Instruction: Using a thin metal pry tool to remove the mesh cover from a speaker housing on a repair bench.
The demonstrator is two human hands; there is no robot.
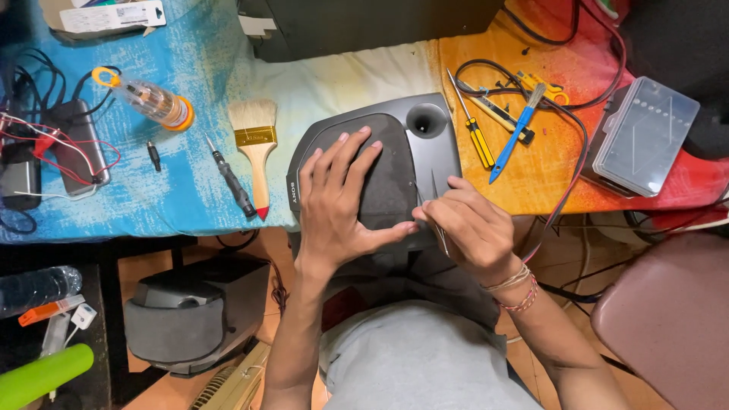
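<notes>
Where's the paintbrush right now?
In the head view, the paintbrush lies on the blue cloth, left of the grey speaker under the left hand, with a black screwdriver just to its left.

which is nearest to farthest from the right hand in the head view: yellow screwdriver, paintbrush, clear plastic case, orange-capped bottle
From the right hand:
1. Yellow screwdriver, just above it on the orange cloth.
2. Clear plastic case, off to the upper right.
3. Paintbrush, left of the speaker on the blue cloth.
4. Orange-capped bottle, farthest, upper left.
</notes>
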